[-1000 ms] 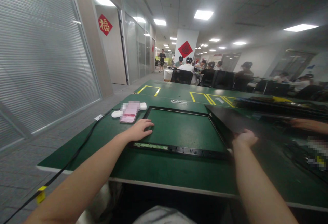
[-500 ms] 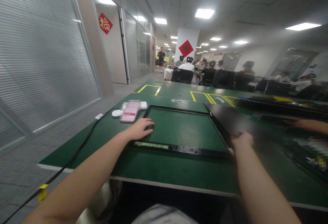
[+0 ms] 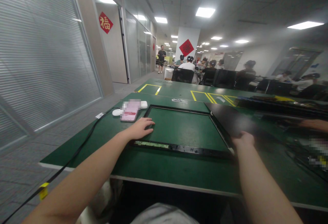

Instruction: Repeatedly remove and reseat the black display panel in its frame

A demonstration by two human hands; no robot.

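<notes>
A black rectangular frame (image 3: 197, 149), like a monitor bezel, lies on the green table (image 3: 179, 172); a green circuit strip (image 3: 151, 145) is set in its near side. Over its left side rests my left hand (image 3: 141, 128), fingers stretched out and apart. My right hand (image 3: 244, 140) is closed on the near edge of a flat dark panel (image 3: 228, 118). This panel is tilted along the frame's right side; whether the two touch all along the edge, I cannot tell. The fingers under the panel are hidden.
A pink phone (image 3: 129, 111) and white rounded items lie at the left. A black cable (image 3: 84, 140) runs off the table's left edge. Another person's hand (image 3: 314, 124) is at the right, near a pile of dark parts (image 3: 266, 101). People sit at tables behind.
My hands, the frame and the panel stay nearly in place. The person walking in the far aisle has come slightly nearer. The other person's hand at the right has shifted a little rightward.
</notes>
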